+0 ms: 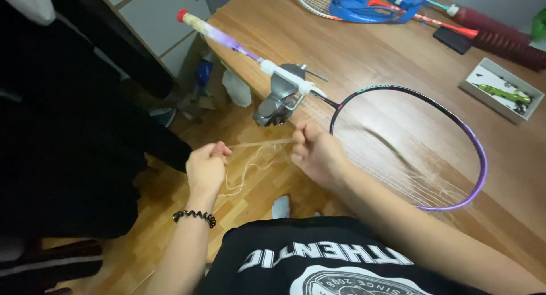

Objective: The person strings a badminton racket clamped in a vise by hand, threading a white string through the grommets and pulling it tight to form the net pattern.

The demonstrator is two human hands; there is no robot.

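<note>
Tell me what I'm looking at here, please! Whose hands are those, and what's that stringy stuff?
The camera sits on a person's head and looks down, so these are that person's own hands. The left hand and right hand pinch a thin pale string stretched between them. On the wooden table lies a purple badminton racket, its shaft gripped by a grey clamp at the table's edge. Farther back are more rackets and a small tray.

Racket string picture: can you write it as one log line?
left hand: pinches string | right hand: pulls string taut | badminton racket: clamped in vise on table
</note>
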